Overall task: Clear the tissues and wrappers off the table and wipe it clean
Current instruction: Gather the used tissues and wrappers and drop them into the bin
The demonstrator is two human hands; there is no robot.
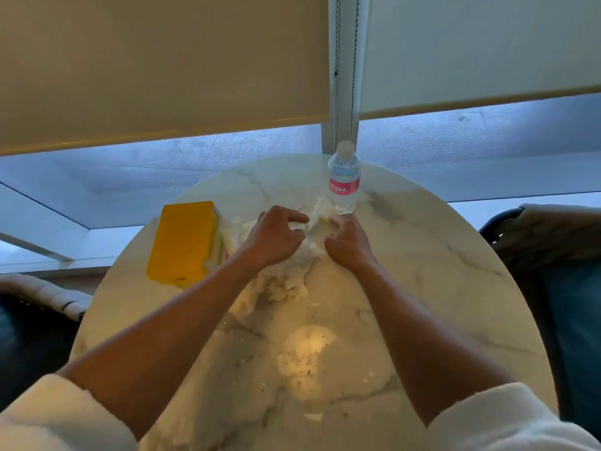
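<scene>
A pile of crumpled white tissues [317, 216] lies on the far middle of the round marble table [422, 288]. My left hand [274, 236] sits on the pile's left side, its fingers curled round a piece of tissue. On the pile's right side, my right hand [349, 242] has its fingers curled down into the tissues. More crumpled tissue [286, 284] spreads toward me between my forearms. Small dark crumbs [305, 369] speckle the tabletop near me.
A yellow box [185, 242] lies on the table left of the tissues. A clear water bottle [344, 179] with a pink label stands just behind them at the far edge. Dark chairs [559, 288] flank the table, and window blinds hang beyond.
</scene>
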